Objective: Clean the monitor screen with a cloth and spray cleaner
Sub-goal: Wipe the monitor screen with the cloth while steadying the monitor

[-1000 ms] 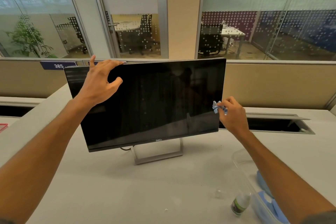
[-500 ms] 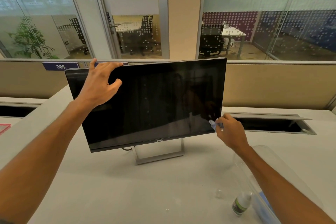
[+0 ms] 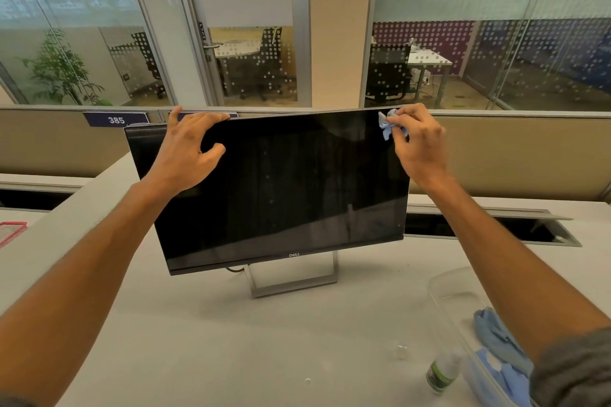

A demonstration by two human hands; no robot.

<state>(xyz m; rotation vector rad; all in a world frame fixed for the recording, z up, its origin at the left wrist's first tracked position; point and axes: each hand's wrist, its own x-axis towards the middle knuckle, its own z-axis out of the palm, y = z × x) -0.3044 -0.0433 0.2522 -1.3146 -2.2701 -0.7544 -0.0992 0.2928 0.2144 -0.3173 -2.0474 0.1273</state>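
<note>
The monitor (image 3: 281, 188) stood on the desk (image 3: 231, 340), tilted back. The left hand (image 3: 185, 155) gripped its top edge, fingers curled over the rim, thumb on the screen. The right hand (image 3: 418, 142) pinched a bunched blue cloth (image 3: 386, 124) against the screen's upper right corner. The spray bottle (image 3: 441, 373) stood near the desk's front, beside a clear tub (image 3: 456, 301)

Glass-walled offices (image 3: 489, 26) beyond beige partition (image 3: 529, 155)
</note>
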